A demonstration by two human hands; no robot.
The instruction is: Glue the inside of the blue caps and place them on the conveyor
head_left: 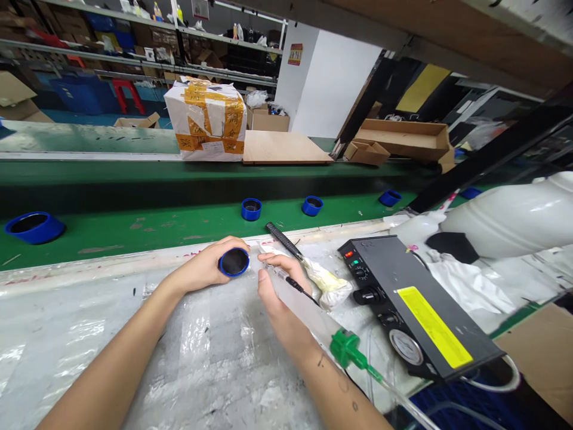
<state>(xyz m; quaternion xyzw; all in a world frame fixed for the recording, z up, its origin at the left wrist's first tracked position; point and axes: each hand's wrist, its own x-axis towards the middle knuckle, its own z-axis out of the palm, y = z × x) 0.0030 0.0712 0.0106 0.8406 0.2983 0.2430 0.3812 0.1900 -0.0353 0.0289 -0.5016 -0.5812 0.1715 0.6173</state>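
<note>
Fingers (233, 243) of the left hand (203, 269) curl around a blue cap (233, 262), gripping it on its side with the dark opening toward me, just above the counter (89, 322). On the right hand (277, 289) the fingers (274, 258) pinch closed on the front end of a clear syringe barrel (313, 316). Its tip sits just beside the cap; I cannot tell whether they touch.

From my seat, the green conveyor belt (134, 224) spans the view beyond the counter, which is covered in crinkled plastic sheet. A white jug (514, 218) lies at far right and a taped carton (208, 119) stands past the belt. A dark controller box (416, 298) with a yellow label sits just right of the right hand. The barrel ends at a green fitting (345, 349) with a thin tube. Four loose blue caps (251, 209) sit spaced along the belt. A black-handled tool (284, 240) lies near the right fingers.
</note>
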